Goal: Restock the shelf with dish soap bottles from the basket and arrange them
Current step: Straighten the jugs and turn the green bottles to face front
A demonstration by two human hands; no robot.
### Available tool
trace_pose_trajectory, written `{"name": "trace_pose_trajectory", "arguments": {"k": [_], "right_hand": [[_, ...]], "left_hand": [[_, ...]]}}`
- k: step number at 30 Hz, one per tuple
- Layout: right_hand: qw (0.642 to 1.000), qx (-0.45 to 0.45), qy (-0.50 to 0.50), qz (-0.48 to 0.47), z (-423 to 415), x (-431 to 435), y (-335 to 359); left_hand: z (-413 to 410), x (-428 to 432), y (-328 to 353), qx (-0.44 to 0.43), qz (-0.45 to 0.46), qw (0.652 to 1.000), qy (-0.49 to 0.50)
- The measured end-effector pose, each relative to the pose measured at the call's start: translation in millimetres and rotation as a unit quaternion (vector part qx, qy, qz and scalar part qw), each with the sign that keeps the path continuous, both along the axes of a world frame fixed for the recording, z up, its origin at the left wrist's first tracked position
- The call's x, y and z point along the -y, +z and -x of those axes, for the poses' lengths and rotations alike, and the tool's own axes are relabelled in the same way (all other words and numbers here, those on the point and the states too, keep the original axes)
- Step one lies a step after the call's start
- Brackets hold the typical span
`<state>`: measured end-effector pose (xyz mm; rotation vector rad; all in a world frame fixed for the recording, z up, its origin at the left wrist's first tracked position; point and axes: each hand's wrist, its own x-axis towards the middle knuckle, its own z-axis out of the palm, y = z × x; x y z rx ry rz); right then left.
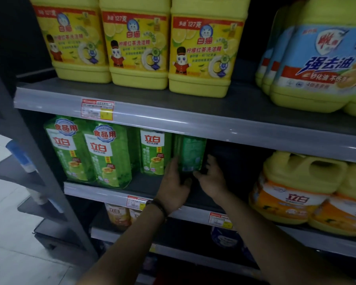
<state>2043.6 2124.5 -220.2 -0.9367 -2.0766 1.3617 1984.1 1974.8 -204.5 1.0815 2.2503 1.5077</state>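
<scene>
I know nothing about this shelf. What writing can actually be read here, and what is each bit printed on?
"白猫": yellow jugs, top shelf.
"柠檬红茶洗洁精": the same yellow jugs.
"127克": red band on those jugs.
"强去油": blue-labelled jugs.
"食品用": blue badge on the two front green bottles.
"立白": the green bottles, and also the orange-labelled jugs.
Too small to read: price tags.
Too blurred to read: the label of the back-turned green bottle.

Left hand (174, 186), right hand (212, 177) extended forward, fingers curled.
</scene>
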Motion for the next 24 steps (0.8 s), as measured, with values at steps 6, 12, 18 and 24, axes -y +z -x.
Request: {"name": "trace_pose_trajectory", "arguments": {"k": [6,12,18,24], "right_hand": [[0.997,-0.054,0.056,0.009,6.3,-2.8,4.0],[0.996,-0.052,0.071,0.007,-12.9,2.7,10.9],[0.997,-0.02,0.074,-0.017,-38.2,17.3,15.7],[0.996,0.008,0.075,-0.042,-54.5,24.2,19.4]], "left_hand": [[27.4,-30.3,-38.6,0.051,-0.049,0.997,0.012],[-2.5,-5.7,-6.5,0.037,-0.09,0.995,0.027],[-17.7,16.7,-20.8,0.05,-0.083,0.995,0.018],[-31.0,35.0,-3.6,0.07,-0.047,0.996,-0.004]]}}
